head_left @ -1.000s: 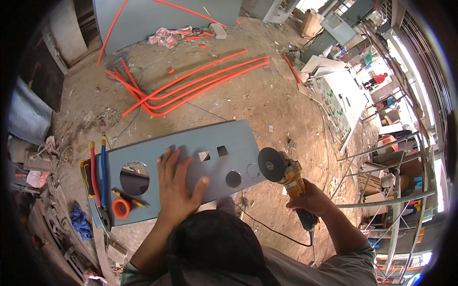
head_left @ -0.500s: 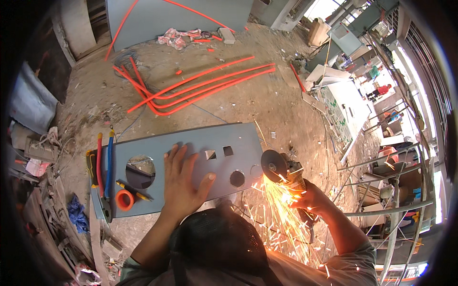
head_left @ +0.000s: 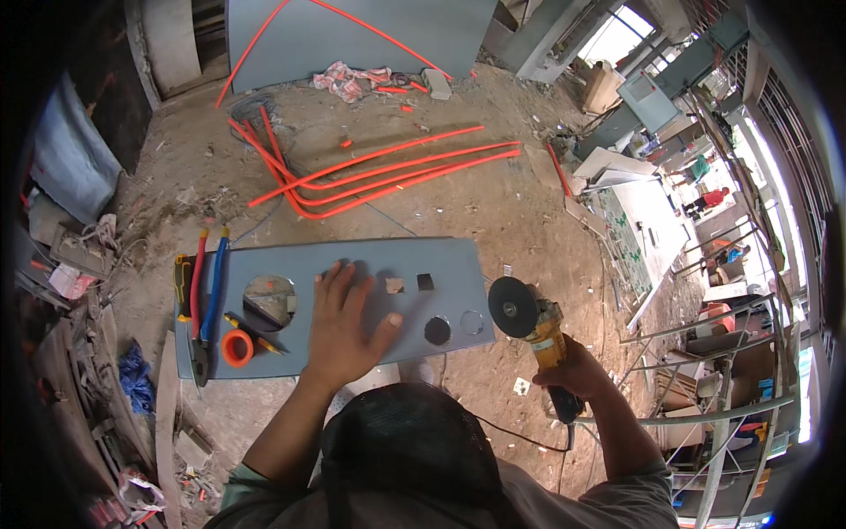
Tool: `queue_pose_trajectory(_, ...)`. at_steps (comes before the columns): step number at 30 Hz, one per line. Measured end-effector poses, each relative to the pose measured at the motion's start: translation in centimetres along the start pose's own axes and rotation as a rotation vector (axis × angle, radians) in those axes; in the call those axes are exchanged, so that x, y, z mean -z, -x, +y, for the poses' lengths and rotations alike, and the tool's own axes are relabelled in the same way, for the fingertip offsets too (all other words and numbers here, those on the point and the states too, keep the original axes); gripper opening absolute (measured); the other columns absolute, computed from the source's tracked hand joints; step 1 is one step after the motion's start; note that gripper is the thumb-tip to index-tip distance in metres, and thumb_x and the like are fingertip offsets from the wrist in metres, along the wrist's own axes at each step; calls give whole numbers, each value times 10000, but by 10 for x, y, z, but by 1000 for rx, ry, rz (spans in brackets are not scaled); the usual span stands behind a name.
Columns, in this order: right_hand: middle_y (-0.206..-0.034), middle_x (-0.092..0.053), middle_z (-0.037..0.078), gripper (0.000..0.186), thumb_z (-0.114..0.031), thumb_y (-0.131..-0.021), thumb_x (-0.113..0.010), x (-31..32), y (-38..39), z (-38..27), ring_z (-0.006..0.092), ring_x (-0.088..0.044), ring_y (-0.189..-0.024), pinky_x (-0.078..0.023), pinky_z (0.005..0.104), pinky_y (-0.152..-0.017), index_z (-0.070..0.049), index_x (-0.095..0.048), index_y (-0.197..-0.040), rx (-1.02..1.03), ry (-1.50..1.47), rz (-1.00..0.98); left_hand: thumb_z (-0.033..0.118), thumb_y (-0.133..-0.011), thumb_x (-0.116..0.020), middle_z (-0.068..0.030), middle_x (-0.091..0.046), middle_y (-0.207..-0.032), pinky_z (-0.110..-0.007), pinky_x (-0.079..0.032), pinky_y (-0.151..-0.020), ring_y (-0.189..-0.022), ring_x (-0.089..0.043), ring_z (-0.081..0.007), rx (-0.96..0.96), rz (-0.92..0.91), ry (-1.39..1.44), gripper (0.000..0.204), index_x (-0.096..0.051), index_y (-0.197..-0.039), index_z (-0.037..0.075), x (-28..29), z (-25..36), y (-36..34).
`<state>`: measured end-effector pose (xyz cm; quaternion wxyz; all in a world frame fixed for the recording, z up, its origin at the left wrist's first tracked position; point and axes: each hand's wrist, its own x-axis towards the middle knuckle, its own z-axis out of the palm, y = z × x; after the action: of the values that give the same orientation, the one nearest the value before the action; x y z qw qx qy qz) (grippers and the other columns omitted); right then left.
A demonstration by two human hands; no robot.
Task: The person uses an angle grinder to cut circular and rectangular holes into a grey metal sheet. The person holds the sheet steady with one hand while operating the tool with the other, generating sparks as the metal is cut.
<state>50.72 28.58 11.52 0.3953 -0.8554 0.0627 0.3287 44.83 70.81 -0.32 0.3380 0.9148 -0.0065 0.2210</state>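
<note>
Sparks have vanished right of the grey panel [head_left: 414,312], where the grinder [head_left: 548,345] is held by the right hand [head_left: 579,370]; the panel is best pinned by the left hand [head_left: 346,339], spread wide atop.

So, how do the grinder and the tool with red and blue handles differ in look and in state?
The grinder is in the right grip; the two-handled tool lies unheld on the left end of the panel. The grinder has a yellow body with a round black disc, while the two-handled tool has red and blue handles meeting at a dark head. Both are hand tools.
</note>
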Motion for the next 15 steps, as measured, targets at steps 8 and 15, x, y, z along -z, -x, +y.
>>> queue_pose_trajectory(8, -1007, -746, 88, 677, -71, -784, -942, 28, -25, -6, 193, -748, -854, -622, 368, -792, -9, -618, -1375, 80, 147, -114, 521, -1048, -719, -284, -526, -1618, -662, -240, -1345, -1592, -412, -507, 53, 47, -63, 693, -630, -1499, 4, -7, 7, 1)
queue_pose_trajectory(15, -970, -736, 79, 587, -74, -812, -936, 41, -46, 2, 187, -755, -823, -621, 359, -755, -11, -609, -1295, 121, 57, -234, 508, -1090, -657, -277, -564, -1599, -638, -245, -1354, -1581, -447, -488, 117, 61, -99, 648, -637, -1500, 8, -12, 15, -2)
